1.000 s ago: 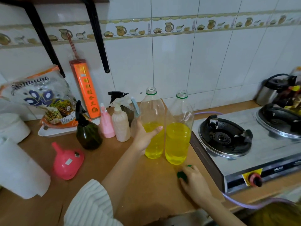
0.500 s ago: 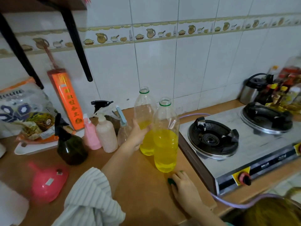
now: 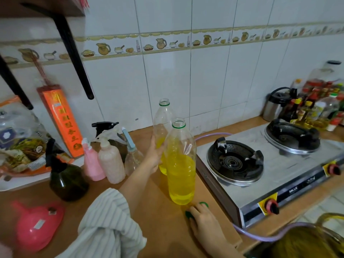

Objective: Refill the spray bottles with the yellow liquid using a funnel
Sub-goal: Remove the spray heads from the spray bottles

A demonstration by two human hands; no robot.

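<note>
In the head view, two tall clear bottles of yellow liquid stand uncapped on the wooden worktop (image 3: pixel 154 229), just left of a gas stove (image 3: pixel 270 175). The rear bottle (image 3: pixel 162 116) stands near the tiled wall, and the left hand (image 3: pixel 154 155) is wrapped around its lower part from the left side, fingers curled against the plastic. The front bottle (image 3: pixel 180 164) stands just in front and to the right of it, partly hiding it, and is filled a little over halfway. The right hand (image 3: pixel 202 215) lies palm down on the worktop just in front of the front bottle, its fingers curled loosely over a green cap (image 3: pixel 188 214); whether it grips the cap or only covers it cannot be told. A second green cap (image 3: pixel 203 203) shows at the fingertips, beside the bottle's base.

To the left of the left arm a group of spray bottles stands in a cluster: a dark green one (image 3: pixel 68 179) nearest the front, then a pink one (image 3: pixel 93 164), a pale beige one (image 3: pixel 111 162) and a small clear one with a blue trigger (image 3: pixel 133 157), with a black spray head (image 3: pixel 104 125) behind them. A pink funnel (image 3: pixel 37 226) lies on its side on the worktop at the lower left, well apart from the bottles. A lilac hose (image 3: pixel 260 236) runs along the stove's front edge.
</note>
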